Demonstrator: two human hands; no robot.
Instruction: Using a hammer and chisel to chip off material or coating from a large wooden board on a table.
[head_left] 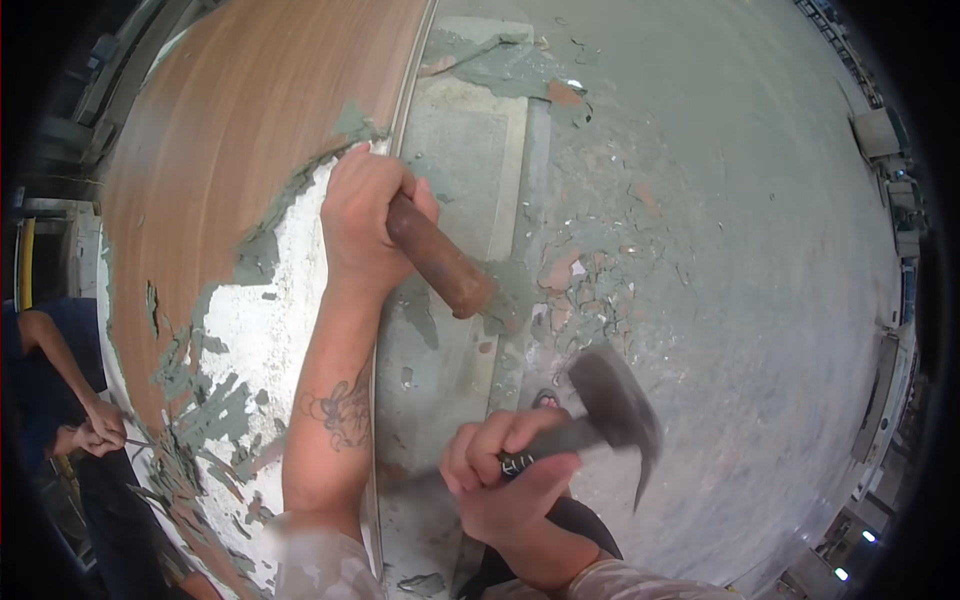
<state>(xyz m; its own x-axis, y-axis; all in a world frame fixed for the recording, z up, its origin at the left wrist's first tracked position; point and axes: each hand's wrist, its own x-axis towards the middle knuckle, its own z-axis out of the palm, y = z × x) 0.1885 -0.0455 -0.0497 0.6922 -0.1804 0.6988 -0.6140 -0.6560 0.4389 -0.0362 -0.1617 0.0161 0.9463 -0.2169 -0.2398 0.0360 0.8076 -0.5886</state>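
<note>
My left hand (365, 215) is wrapped round the thick brown wooden handle (445, 260) of a tool, likely a chisel or scraper. Its blade is hidden behind my fist, at the edge of the torn wood-grain laminate (270, 80). The handle's free end points down and to the right. Lower down, my right hand (515, 470) grips a claw hammer (610, 405) by its dark handle. The hammer's head is slightly blurred and apart from the wooden handle. White board (290, 310) shows below the laminate, with green-grey peeled strips (195, 420) along its torn edge.
At the left edge, another person's hands (98, 430) hold a thin tool against the panel's far side. Flakes (590, 290) litter the grey-green floor (760, 260) to the right. Flat pale boards (455, 170) lie beside the panel. Equipment lines the right rim.
</note>
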